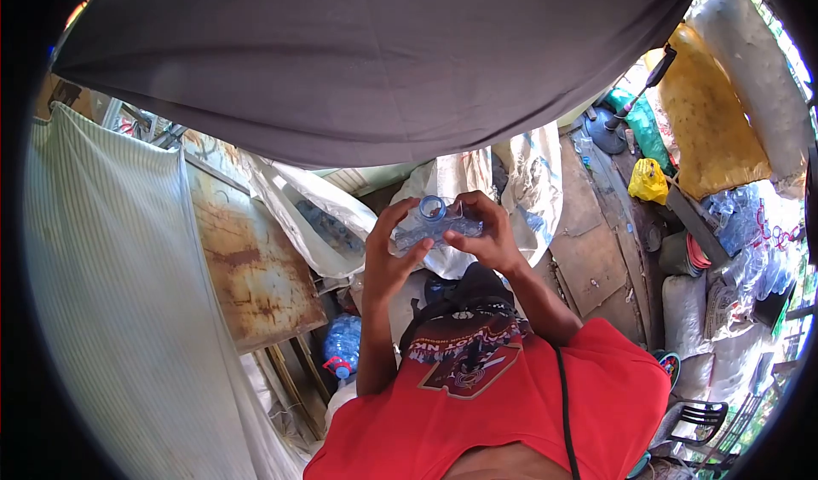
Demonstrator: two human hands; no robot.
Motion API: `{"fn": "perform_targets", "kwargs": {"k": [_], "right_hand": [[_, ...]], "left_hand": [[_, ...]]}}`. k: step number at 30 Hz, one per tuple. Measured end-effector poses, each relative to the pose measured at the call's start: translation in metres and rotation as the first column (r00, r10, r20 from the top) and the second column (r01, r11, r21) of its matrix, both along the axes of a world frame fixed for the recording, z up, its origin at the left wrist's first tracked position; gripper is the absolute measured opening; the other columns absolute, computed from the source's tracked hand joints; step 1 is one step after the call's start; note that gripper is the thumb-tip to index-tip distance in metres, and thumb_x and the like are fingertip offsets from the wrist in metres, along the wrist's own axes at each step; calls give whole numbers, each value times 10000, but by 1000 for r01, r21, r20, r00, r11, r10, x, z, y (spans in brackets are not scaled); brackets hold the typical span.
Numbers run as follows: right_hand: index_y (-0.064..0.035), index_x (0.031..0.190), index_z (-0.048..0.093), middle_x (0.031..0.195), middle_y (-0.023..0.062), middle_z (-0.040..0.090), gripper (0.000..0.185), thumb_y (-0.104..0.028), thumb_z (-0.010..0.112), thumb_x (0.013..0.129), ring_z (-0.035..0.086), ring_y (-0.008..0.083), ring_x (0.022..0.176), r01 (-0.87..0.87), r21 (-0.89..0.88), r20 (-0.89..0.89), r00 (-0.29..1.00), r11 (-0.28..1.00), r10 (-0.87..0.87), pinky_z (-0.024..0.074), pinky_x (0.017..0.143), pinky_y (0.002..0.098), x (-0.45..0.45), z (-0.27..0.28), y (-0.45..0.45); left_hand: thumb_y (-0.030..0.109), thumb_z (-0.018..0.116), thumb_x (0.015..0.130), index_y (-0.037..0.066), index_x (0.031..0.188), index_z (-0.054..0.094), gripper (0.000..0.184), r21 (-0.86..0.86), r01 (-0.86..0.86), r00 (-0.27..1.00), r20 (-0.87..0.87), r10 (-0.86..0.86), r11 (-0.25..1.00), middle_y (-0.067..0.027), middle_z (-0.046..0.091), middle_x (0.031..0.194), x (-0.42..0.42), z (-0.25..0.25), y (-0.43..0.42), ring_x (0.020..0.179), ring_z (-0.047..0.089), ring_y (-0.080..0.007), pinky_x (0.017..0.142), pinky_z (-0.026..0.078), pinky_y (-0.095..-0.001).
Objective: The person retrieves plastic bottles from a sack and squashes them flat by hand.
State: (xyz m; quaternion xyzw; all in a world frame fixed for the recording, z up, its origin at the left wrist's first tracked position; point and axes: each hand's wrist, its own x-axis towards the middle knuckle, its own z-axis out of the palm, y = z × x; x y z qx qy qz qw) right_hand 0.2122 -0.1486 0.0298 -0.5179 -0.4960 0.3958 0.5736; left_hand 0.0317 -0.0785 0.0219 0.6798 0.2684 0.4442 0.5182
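A clear, crumpled plastic bottle [439, 228] is held between both hands in front of the chest, its round open mouth facing up toward the camera. My left hand [394, 245] grips the bottle's left end, thumb pressed on the near side and fingers around the far side. On the other end, my right hand [487, 234] is closed the same way, its thumb near the bottle's middle. Beyond the bottle lie white sacks [541, 190], one of them at the left [328, 224] opened over clear plastic pieces.
Dark cloth [341, 54] hangs overhead. At left are a striped curtain [111, 267] and a rusty panel [247, 267]. A large blue bottle [342, 339] stands near my left forearm. Rightward are a yellow bag [648, 181], filled sacks [684, 314] and a plastic chair [699, 420].
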Motion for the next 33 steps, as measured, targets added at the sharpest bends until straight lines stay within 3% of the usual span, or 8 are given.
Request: {"fn": "perform_targets", "kwargs": {"k": [4,8,12,15,18,19,23,33], "right_hand": [[16,1053,519,903,69,614,458,-213,777,752,570,104,813,-54,-5,-9,999,999,54,466,734,256,-9,-2,1],[14,1131,486,994,83,575,469,-181,723,777,547,143,928,-151,7,-63,986,988,152,435,830,299,-17,11,3],[30,1214,507,1027,167,646,483,-140,668,792,616,215,990,-47,165,64,997,985,36,459,872,323,-21,21,11],[44,1175,557,1054,194,645,436,-173,622,802,616,250,1030,52,236,193,976,970,-99,454,899,329,-14,23,22],[53,1105,596,1047,203,640,411,-250,568,829,622,259,1000,103,312,60,990,945,-128,453,886,326,-11,22,28],[57,1032,626,939,190,661,413,-295,457,898,645,259,868,197,381,54,971,904,-234,479,792,323,-14,19,31],[51,835,654,692,145,645,517,-301,307,986,630,247,630,409,416,48,882,812,-469,474,600,328,-11,13,40],[30,774,645,686,150,642,587,-409,325,997,654,287,651,219,360,226,923,907,-312,498,619,341,1,4,41]], "left_hand": [[333,569,893,-23,1046,618,391,184,-207,978,23,206,961,-136,628,950,4,6,-7,885,611,-233,785,464,-337],[397,362,975,-27,895,626,506,257,-424,901,28,432,868,-106,619,758,9,8,-8,713,585,-213,674,446,-341],[304,346,979,-32,897,626,445,412,-464,854,-27,519,784,-140,616,760,16,27,-6,702,601,-281,650,455,-375],[176,383,958,-29,918,636,328,584,-470,841,68,537,662,-141,620,804,26,28,4,706,606,-276,620,471,-368],[115,379,952,-37,951,629,293,577,-466,854,96,511,671,-146,615,835,37,32,5,729,609,-278,636,475,-372],[78,386,942,-33,966,624,264,544,-445,874,88,479,712,-154,605,835,38,30,5,735,612,-278,645,477,-366],[79,401,937,-26,963,629,252,511,-367,911,26,412,777,-146,598,798,43,26,4,718,611,-271,636,472,-358],[125,420,940,-20,817,577,246,444,-353,911,-40,411,824,-150,575,730,37,11,2,619,578,-317,566,442,-390]]}}
